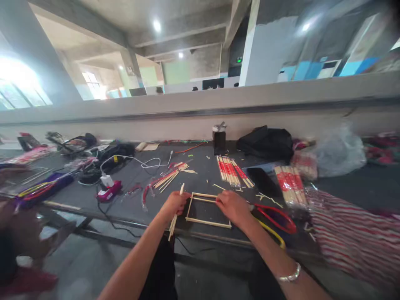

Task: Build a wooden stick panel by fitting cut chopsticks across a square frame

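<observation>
Closed around a few pale wooden chopsticks (173, 227) is my left hand (175, 203), at the left side of a rectangular frame of sticks (208, 222). The frame lies flat near the table's front edge. My right hand (233, 207) is at its far right corner, with fingers pinched on the frame; its right side is partly covered by the hand. Beyond my hands a loose fan of chopsticks (168, 178) lies on the dark table (200, 166). Chopsticks in red wrappers (229, 170) rest farther right.
Scissors with red and yellow handles (276, 218) lie by my right forearm. Behind them are a black phone (264, 182), a wrapped chopstick pack (290, 185) and a striped cloth (343, 233). Leftward sit a pink power strip (108, 191) and a white cable (150, 163).
</observation>
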### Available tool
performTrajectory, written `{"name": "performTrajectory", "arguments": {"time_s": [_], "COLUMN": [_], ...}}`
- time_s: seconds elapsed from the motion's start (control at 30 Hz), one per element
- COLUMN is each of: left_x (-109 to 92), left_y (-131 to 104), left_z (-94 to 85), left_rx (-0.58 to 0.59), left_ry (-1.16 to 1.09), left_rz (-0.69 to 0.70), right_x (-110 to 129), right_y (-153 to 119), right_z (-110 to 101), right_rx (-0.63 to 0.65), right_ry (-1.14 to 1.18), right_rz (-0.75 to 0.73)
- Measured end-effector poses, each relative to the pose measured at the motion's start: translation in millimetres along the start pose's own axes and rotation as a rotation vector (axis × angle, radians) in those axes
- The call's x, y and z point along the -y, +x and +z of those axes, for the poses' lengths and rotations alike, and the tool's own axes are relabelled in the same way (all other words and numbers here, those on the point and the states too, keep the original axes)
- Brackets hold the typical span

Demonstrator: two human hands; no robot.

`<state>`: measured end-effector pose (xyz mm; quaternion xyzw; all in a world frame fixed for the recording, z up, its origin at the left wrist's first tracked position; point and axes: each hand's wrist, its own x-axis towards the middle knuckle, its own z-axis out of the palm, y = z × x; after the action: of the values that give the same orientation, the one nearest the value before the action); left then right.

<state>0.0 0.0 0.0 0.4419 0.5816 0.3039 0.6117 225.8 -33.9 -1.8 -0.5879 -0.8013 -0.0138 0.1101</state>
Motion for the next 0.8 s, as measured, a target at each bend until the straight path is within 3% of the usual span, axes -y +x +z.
{"name": "performTrajectory", "arguments": {"time_s": [0.8], "left_x": [-3], "left_y": [-2], "left_z": [1.2], "left_rx": [0.021], "left_ry": [0.008], "left_rz": [-0.005], "right_x": [5], "right_y": [7], "right_z": [10], "right_rx": [-0.038], "right_ry": [-0.027], "right_rz": [0.092]}}
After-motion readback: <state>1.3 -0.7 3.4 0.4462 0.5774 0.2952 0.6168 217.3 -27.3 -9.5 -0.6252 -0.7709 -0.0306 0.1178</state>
